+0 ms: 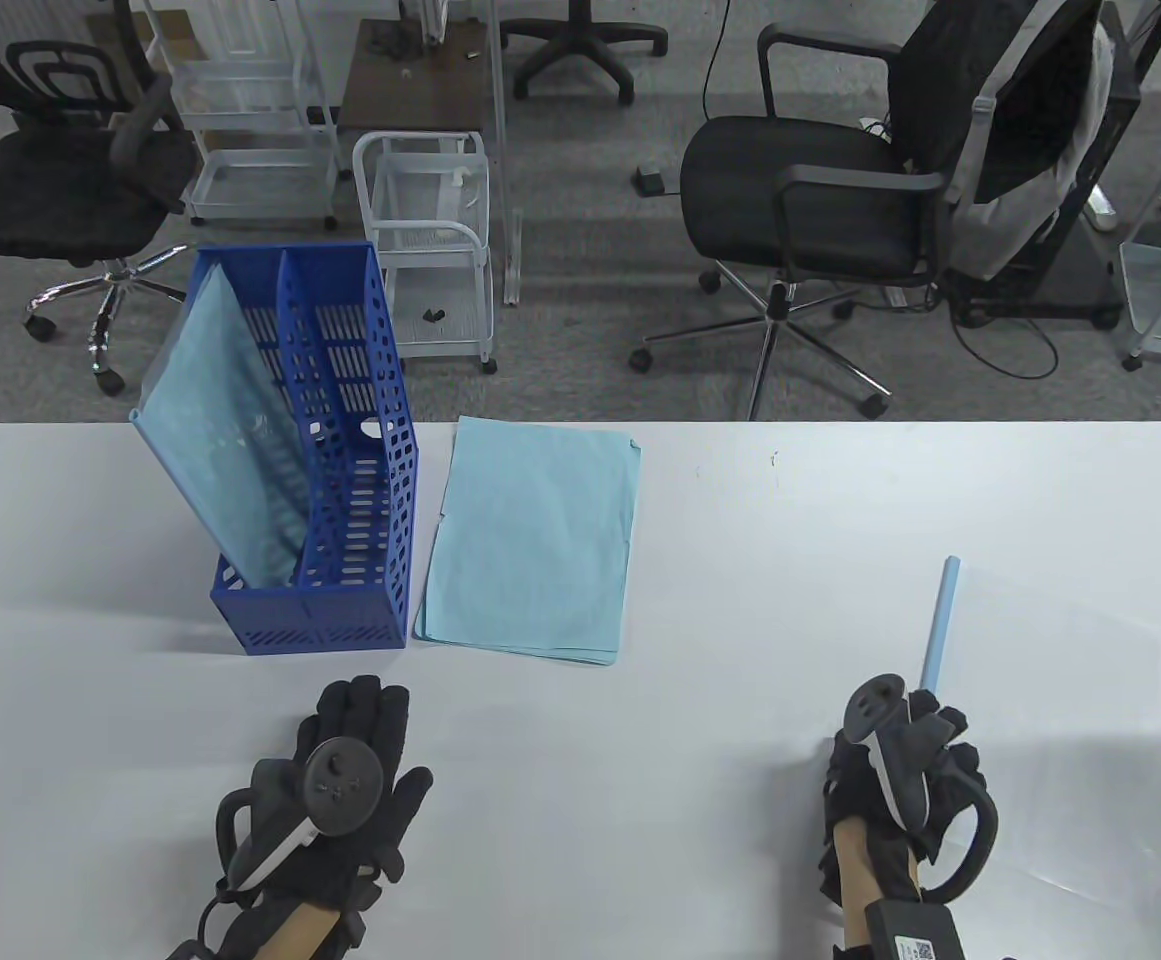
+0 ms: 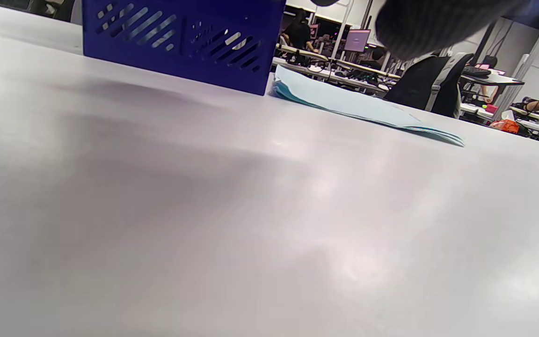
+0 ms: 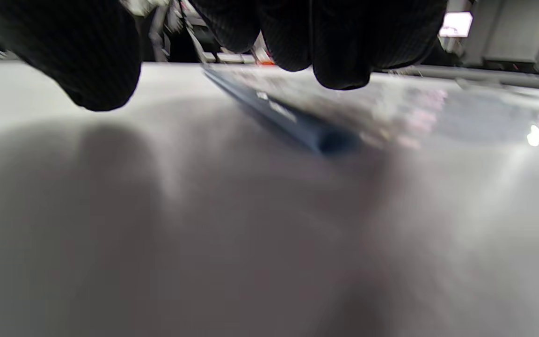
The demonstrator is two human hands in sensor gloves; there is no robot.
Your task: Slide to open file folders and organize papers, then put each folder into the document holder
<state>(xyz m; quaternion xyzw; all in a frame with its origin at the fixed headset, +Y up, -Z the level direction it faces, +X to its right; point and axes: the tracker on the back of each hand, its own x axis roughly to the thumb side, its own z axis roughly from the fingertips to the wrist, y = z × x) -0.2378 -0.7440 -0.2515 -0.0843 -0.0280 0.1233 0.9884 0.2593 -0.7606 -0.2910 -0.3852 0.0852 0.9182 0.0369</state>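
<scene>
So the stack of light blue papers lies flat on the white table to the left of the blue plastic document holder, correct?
Not quite: the table view shows the stack of light blue papers lying flat on the white table to the right of the blue plastic document holder, not the left.

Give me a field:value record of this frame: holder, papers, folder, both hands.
holder: blue document holder upright on white table, one folder leaning in its left slot
papers: light blue stack flat, just right of holder
second folder: clear sheet with blue spine bar, lying by right hand
left hand: flat on table, holding nothing
right hand: at spine bar's near end, grip unclear
</scene>
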